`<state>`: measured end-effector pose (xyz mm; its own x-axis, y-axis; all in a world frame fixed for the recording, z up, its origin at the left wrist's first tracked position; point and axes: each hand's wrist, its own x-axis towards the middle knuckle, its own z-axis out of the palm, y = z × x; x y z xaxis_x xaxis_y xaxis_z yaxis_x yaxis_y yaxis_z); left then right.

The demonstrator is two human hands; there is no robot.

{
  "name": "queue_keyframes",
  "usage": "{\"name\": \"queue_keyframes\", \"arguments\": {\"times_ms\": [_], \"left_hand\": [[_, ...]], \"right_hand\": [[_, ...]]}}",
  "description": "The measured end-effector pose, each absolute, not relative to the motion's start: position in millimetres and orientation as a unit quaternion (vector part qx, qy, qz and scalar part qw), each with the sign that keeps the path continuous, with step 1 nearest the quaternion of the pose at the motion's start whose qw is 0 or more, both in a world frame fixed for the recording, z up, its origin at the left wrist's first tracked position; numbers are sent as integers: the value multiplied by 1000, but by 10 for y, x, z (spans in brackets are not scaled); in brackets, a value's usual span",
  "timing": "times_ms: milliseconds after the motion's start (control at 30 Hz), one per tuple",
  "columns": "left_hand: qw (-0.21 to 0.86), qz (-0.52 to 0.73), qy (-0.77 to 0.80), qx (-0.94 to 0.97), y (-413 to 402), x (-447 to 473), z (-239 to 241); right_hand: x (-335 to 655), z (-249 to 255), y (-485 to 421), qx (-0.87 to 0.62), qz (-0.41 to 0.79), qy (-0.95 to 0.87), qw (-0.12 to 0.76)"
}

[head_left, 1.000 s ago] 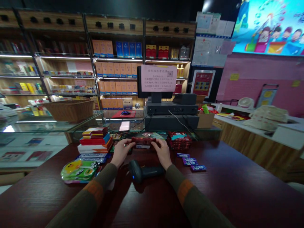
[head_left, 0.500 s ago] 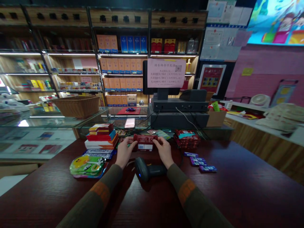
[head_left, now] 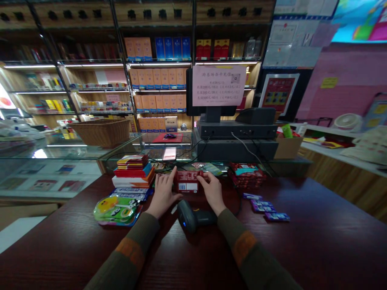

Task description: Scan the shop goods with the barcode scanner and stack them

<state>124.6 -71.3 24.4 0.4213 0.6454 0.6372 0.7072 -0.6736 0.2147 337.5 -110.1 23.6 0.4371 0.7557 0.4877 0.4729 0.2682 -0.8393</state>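
Note:
Both my hands hold a red snack packet (head_left: 187,181) upright above the dark wooden counter (head_left: 302,249), its white barcode label facing me. My left hand (head_left: 164,194) grips the packet's left edge with the thumb on top. My right hand (head_left: 212,192) pinches its right edge. A black barcode scanner (head_left: 193,218) lies on the counter just below the packet, between my wrists, its blue light on.
A stack of red and orange packs (head_left: 133,171) and a yellow-green cartoon packet (head_left: 116,208) lie to the left. Red snack bags (head_left: 246,174) and small purple packets (head_left: 266,207) lie to the right. A cash register with a paper sign (head_left: 219,85) stands behind, beside a wicker basket (head_left: 102,132).
The red packet has been tilted up from lying flat so its barcode faces me, and both hands have shifted to its side edges. The view has dipped slightly.

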Motion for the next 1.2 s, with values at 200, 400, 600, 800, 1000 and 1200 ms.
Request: {"name": "queue_keyframes", "arguments": {"times_ms": [200, 400, 600, 800, 1000, 1200], "left_hand": [[141, -325, -408, -842, -754, 1227, 242], [160, -322, -433, -827, -810, 1219, 269], [171, -327, -441, -818, -848, 1198, 293], [183, -331, -396, -837, -870, 1199, 316], [176, -323, -384, -847, -858, 1184, 307], [165, -335, -383, -845, -849, 1166, 306]], "right_hand": [[3304, 269, -1129, -590, 97, -534, 598], [3253, 296, -1151, -598, 105, -538, 585], [3244, 298, -1157, -599, 116, -540, 579], [3267, 260, -1145, -596, 140, -537, 581], [3299, 247, -1125, -578, 172, -542, 586], [3373, 295, -1185, -534, 235, -573, 575]]}}
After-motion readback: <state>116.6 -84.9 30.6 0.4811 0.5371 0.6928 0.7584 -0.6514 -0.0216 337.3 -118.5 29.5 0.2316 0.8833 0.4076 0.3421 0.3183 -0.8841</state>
